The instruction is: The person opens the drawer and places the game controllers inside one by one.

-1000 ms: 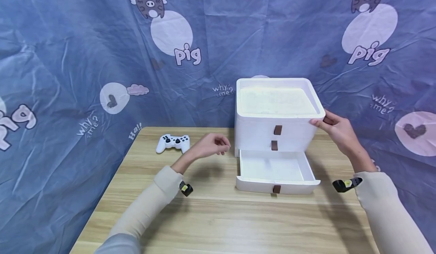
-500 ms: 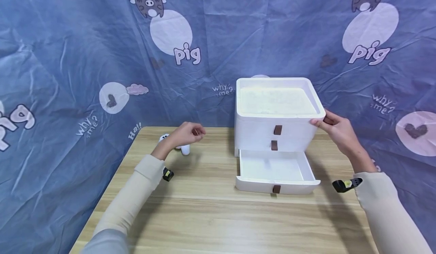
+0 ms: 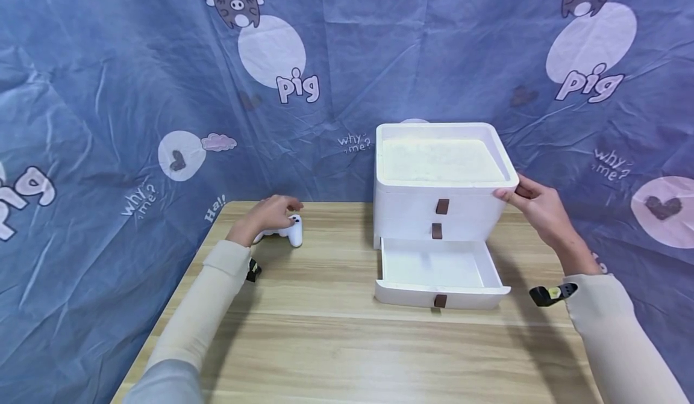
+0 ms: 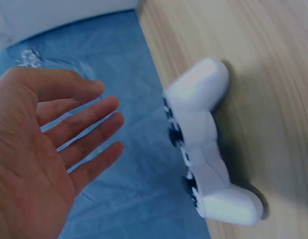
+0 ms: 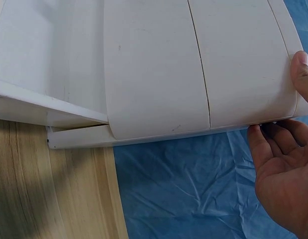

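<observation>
Over the white game controller (image 3: 295, 234) at the table's back left hovers my left hand (image 3: 271, 213), hiding part of it in the head view. In the left wrist view, that hand (image 4: 49, 129) has its fingers extended and slightly bent, with a gap between them and the controller (image 4: 206, 144). My right hand (image 3: 539, 214) holds the upper front right corner of a white drawer cabinet (image 3: 406, 211). Its thumb lies on the front, and the fingers touch the side, as the right wrist view shows the hand (image 5: 288, 174). The cabinet's bottom drawer (image 3: 406, 296) is pulled out, nothing inside.
The wooden table (image 3: 336, 344) ends at the back and left against a blue printed cloth (image 3: 347, 49). Two upper drawers with brown pull tabs (image 3: 442, 206) are closed. A shallow tray top (image 3: 439, 160) caps the cabinet.
My left hand has moved left from beside the cabinet to above the controller. The right hand stays on the cabinet, and the drawer has not moved.
</observation>
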Motion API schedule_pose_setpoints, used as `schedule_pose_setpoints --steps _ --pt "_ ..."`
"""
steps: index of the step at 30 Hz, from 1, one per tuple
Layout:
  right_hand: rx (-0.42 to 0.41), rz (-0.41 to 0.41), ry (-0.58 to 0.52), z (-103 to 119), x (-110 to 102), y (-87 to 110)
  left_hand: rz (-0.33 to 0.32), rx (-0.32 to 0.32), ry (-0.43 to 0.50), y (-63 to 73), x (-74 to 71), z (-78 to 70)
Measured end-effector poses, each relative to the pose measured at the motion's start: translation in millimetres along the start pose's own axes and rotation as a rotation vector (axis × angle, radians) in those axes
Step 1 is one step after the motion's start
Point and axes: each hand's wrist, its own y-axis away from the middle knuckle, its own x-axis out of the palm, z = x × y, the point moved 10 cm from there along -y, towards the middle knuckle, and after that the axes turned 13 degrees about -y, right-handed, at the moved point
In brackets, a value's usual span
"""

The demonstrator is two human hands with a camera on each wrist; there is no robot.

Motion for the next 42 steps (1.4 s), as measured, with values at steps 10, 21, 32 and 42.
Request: schedule_pose_setpoints --steps 10,21,32,42 --pt "0.012 -0.010 -0.005 1 -1 2.6 0.133 -0.047 0.013 4.5 40.5 25.4" --pt "-0.001 -0.010 -0.015 3 0 -0.2 0.004 -0.065 -0.158 2.9 50.8 35.2" --pt "-0.009 -0.011 -0.020 3 0 2.8 0.021 -0.078 -0.180 -3.4 56.3 38.2" --pt "-0.007 -0.009 -0.025 0 0 1.7 0.045 -0.065 -0.131 -5.2 61.6 40.0"
